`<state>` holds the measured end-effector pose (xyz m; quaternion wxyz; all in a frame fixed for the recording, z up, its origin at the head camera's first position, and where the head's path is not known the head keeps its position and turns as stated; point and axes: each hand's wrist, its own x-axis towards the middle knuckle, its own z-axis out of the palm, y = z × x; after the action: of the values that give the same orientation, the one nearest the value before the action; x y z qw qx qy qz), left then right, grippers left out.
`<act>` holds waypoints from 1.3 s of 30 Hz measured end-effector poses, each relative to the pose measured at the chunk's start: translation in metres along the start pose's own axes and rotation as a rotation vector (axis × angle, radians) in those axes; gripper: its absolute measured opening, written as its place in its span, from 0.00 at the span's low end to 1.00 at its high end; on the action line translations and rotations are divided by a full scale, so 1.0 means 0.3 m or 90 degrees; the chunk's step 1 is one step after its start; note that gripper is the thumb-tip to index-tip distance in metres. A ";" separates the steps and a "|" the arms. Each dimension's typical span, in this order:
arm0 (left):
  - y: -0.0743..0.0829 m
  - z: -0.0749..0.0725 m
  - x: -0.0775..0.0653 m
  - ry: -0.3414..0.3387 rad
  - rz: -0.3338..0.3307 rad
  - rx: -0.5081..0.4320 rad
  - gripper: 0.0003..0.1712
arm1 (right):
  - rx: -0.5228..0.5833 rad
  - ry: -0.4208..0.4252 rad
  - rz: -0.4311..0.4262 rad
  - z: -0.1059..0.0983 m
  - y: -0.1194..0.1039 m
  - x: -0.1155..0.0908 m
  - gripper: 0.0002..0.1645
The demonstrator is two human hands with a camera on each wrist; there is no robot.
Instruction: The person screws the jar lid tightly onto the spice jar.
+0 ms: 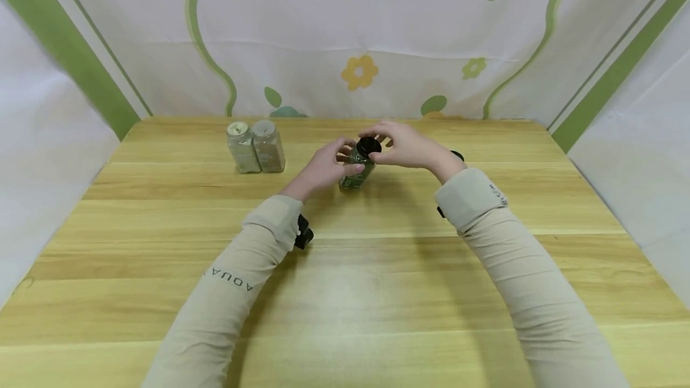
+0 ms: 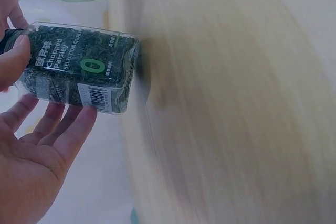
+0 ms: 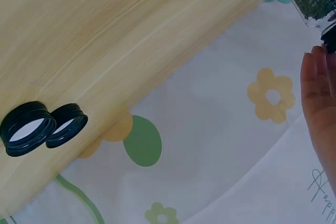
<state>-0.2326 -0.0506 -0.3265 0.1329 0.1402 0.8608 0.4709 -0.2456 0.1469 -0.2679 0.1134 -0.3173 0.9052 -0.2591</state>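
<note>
A clear jar of chopped parsley (image 2: 79, 69) with a green-marked label is tilted just above the wooden table, near its far side in the head view. My left hand (image 1: 323, 163) holds the jar, thumb in front and fingers behind. At the top of the jar is a black cap (image 1: 369, 146), with the thumb and fingers of my right hand (image 1: 406, 145) curved round it. In the right wrist view only part of the right hand (image 3: 321, 103) shows, by the jar's neck.
Two other jars stand side by side at the back left, a greenish one (image 1: 244, 151) and a brownish one (image 1: 271, 151), both with pale tops. Two black caps (image 3: 26, 129) lie near the table's far edge on the right. A printed cloth (image 1: 420, 23) hangs behind the table (image 1: 345, 292).
</note>
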 end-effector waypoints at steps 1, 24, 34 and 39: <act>0.000 -0.001 0.000 -0.001 0.000 0.001 0.32 | -0.002 -0.002 0.003 -0.001 0.000 0.000 0.31; -0.001 -0.010 -0.009 -0.006 0.002 -0.002 0.33 | -0.001 0.016 -0.003 0.008 0.015 0.004 0.32; -0.005 -0.009 -0.006 -0.012 0.006 -0.011 0.33 | -0.007 0.013 0.038 0.002 0.012 0.003 0.29; -0.005 -0.008 -0.009 -0.012 0.008 -0.017 0.32 | -0.013 0.020 0.064 0.005 0.000 0.007 0.32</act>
<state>-0.2311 -0.0542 -0.3264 0.1402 0.1485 0.8522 0.4816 -0.2467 0.1449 -0.2695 0.1085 -0.2686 0.9243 -0.2487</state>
